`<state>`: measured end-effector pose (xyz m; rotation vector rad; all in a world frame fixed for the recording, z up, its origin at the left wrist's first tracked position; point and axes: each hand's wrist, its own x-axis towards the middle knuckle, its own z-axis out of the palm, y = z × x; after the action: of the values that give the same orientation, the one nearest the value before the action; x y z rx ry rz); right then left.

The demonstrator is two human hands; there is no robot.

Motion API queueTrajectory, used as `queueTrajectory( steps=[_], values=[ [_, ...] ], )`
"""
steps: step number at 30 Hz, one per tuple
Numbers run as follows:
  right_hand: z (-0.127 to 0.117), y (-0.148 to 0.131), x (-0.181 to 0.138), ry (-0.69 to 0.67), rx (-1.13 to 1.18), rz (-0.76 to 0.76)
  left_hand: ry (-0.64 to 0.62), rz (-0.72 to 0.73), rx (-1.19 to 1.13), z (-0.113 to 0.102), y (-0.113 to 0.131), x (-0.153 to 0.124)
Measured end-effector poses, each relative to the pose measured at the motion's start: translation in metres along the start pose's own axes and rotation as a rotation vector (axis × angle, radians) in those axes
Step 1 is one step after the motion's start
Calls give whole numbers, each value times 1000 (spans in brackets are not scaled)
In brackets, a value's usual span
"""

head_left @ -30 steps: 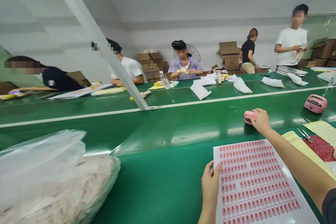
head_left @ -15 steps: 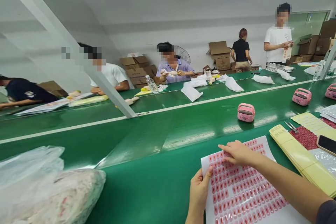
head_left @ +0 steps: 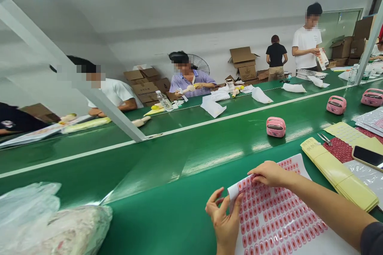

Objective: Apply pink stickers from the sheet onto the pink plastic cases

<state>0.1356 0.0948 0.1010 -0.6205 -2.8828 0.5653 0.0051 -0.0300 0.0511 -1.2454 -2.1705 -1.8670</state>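
Observation:
A white sticker sheet (head_left: 271,210) lies in front of me, covered with rows of small pink ovals with red centres. A few ovals are gone from the rows at its left part. My left hand (head_left: 222,218) grips the sheet's upper left corner, thumb on the printed face and index finger at the edge, other fingers partly raised. Against the top edge, my right hand (head_left: 267,174) is closed in a pinch on the sheet, with its forearm crossing over the right part of the ovals. The sheet's top edge curls slightly between both hands.
A pink toy-like case (head_left: 275,127) stands on the green conveyor belt (head_left: 197,155), two more farther right. Yellow folded sheets (head_left: 339,173), tweezers (head_left: 324,139) and a phone (head_left: 369,157) lie right. A filled plastic bag (head_left: 68,227) sits left. Co-workers occupy the far side.
My right hand has gone from a pointing finger over the sheet to a pinch at its top edge. My left fingers have spread and come round the corner. The view has shifted slightly right.

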Motion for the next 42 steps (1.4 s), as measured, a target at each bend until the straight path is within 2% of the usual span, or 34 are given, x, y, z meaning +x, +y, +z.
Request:
queueTrajectory(
  steps=[4,5,7,10,13,17,21,24,26,27,28,31,32,33,35,37,42],
  values=[
    [-2,-6,-5,-34,-3,-8,-295,-327,-325,-3,2,1],
    [-2,-7,-6,-44,-3,-11,-327,-393,-372,-3,3,1],
    [-3,-10,-9,-53,-8,-30,-296,-461,-420,-4,3,0],
    [-10,-9,-12,-11,-57,-84,-172,-511,-490,-5,4,1],
    [-22,-1,-13,53,-114,-59,-64,-531,-562,-8,8,6],
    [-29,10,-12,35,-82,-46,45,-554,-664,-11,17,13],
    [-31,11,-12,35,-34,-79,81,-591,-641,-15,27,13],
    [-39,6,-15,19,-14,-79,20,-565,-542,-25,33,11],
    [-49,1,-20,15,-30,-86,-69,-452,-377,-35,40,13],
    [-54,-2,-22,19,-49,-93,-96,-328,-250,-41,45,15],
    [-60,-6,-25,27,-74,-102,-108,-149,-107,-47,51,19],
    [-72,-19,-36,65,-159,-162,-151,577,288,-54,78,32],
    [-74,-22,-40,84,-182,-195,-205,781,363,-53,87,36],
    [-75,-25,-43,105,-202,-229,-261,915,405,-50,97,39],
    [-73,-27,-49,146,-233,-274,-363,1026,433,-40,111,41],
    [-68,-26,-54,173,-261,-274,-429,1041,422,-30,118,39],
    [-65,-25,-63,124,-288,-205,-499,1082,351,-20,116,34]
  ],
)
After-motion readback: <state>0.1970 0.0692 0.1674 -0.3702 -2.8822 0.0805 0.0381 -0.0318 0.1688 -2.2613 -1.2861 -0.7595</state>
